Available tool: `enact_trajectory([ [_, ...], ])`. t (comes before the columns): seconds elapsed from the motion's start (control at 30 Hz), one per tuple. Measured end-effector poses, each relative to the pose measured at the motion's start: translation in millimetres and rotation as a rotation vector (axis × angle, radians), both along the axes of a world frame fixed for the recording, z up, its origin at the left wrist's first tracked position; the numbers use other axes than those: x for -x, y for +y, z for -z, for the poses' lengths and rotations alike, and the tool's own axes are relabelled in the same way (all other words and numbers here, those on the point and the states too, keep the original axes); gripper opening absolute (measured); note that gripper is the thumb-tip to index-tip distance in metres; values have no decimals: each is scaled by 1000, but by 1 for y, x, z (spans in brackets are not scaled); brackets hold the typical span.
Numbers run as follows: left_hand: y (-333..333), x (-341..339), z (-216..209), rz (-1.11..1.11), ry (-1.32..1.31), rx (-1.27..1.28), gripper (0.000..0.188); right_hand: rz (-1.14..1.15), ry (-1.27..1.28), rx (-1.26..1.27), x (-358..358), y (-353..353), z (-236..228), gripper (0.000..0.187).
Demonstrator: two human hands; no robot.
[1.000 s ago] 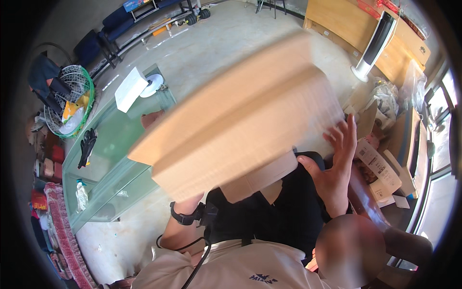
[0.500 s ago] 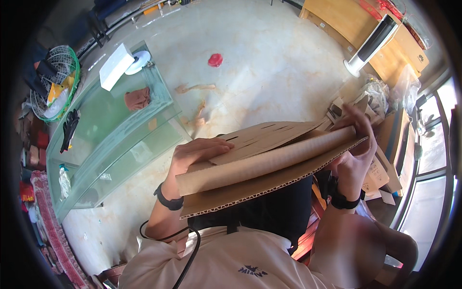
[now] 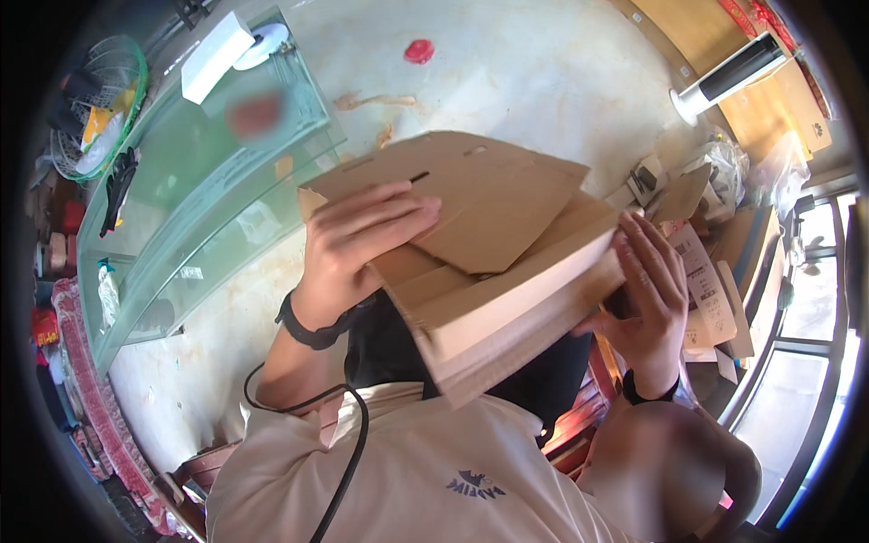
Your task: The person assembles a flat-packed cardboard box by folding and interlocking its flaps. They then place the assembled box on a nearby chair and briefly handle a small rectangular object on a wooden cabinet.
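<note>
Between my hands is a brown cardboard box (image 3: 525, 299), partly folded, held above my lap. A broad flap (image 3: 489, 195) stands up at its far side, with a short dark slot cut in it. My left hand (image 3: 367, 235) grips the box's left side, its fingers lying over the flap and the thumb hidden. My right hand (image 3: 647, 303) holds the right end, fingers on the upper edge and thumb below. The long near wall is raised, with a second layer of cardboard below it. A black band circles each wrist.
To the left stands a glass table (image 3: 208, 190) with a white box (image 3: 217, 59) on it. A green-rimmed basket (image 3: 100, 109) lies beyond. At right are a white tower fan (image 3: 724, 81), plastic bags (image 3: 778, 163) and flattened cartons (image 3: 742, 262). Something red (image 3: 418, 52) lies on the floor.
The cardboard has turned and tilted, so its inside and the far flap now show. My right hand has moved down along its right end. The whole view has shifted slightly.
</note>
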State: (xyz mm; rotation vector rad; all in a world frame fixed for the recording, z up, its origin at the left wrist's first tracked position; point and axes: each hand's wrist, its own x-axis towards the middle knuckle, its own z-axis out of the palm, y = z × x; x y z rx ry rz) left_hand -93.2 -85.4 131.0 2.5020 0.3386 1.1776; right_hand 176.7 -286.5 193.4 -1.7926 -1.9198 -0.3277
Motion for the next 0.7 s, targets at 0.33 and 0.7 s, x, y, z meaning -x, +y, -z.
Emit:
enact_trajectory([
  [0.33,-24,-27,-4,-43,169,-257,28,-144,14,-127,26,13,34,43],
  [0.7,-18,-22,5,-35,115,-271,21,-324,228,-182,33,17,40,36],
])
